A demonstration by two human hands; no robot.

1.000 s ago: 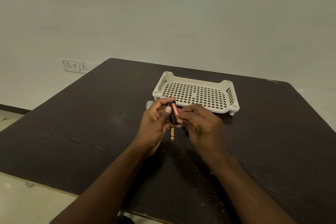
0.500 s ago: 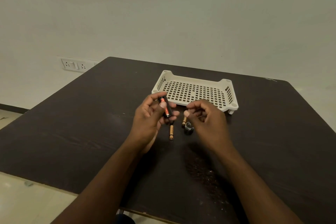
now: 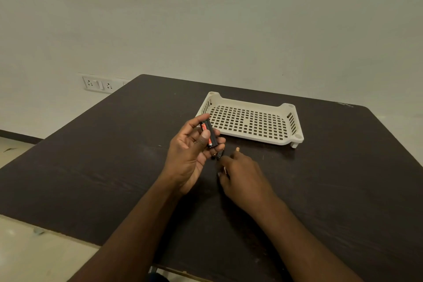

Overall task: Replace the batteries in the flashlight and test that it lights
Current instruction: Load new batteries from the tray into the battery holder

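My left hand [image 3: 190,153] is raised a little above the dark table [image 3: 96,167], thumb and fingers closed on a black battery holder [image 3: 209,133] with a red-labelled battery showing in it. My right hand [image 3: 242,176] lies low on the table just right of it, fingers curled down over small parts. A gold battery tip [image 3: 237,149] pokes out beyond its fingertips. A small dark piece [image 3: 219,154] lies between the two hands. Under the right thumb a sliver of another battery [image 3: 225,170] shows; whether it is gripped is hidden.
A white perforated plastic tray [image 3: 295,121] sits on the table just beyond the hands. The table's near edge runs below my forearms. A wall socket panel [image 3: 98,84] is on the wall at the far left.
My right hand has dropped from in front of the tray down onto the table, covering the loose batteries and the small dark cap. The left hand kept its hold and rose slightly.
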